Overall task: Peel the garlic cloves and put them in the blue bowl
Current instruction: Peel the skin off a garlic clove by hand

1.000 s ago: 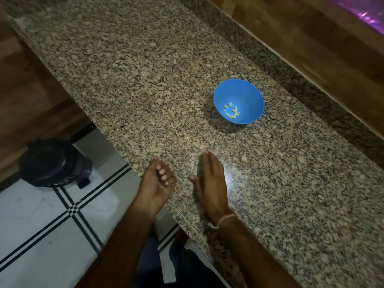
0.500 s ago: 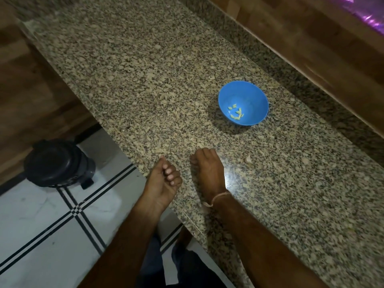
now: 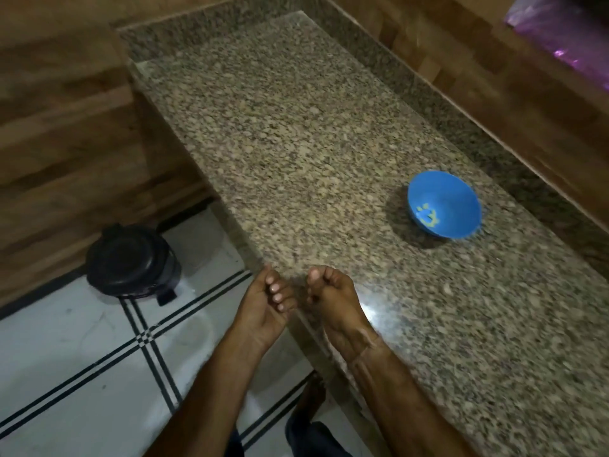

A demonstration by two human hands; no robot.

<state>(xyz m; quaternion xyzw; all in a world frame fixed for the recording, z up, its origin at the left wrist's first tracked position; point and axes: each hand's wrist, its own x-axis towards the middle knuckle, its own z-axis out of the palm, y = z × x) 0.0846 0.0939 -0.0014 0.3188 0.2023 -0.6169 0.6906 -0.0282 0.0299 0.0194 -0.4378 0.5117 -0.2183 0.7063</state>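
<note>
The granite counter [image 3: 296,143] fills most of the view, with a black bin [image 3: 131,258] below its left edge. The blue bowl [image 3: 458,192] stands on the counter, well beyond and to the right of both hands. The right hand [image 3: 333,301] rests curled at the near edge, and the left hand [image 3: 267,305] is cupped palm-up just beside it. I cannot tell whether either holds anything. Peeled garlic cloves [image 3: 427,215] lie in the bottom of the bowl.

The blue bowl [image 3: 461,199] stood upright on the speckled granite tabletop [image 3: 296,143], near its back edge. A few small, pale yellow peeled garlic cloves [image 3: 427,215] lay clustered at its bottom.
</note>
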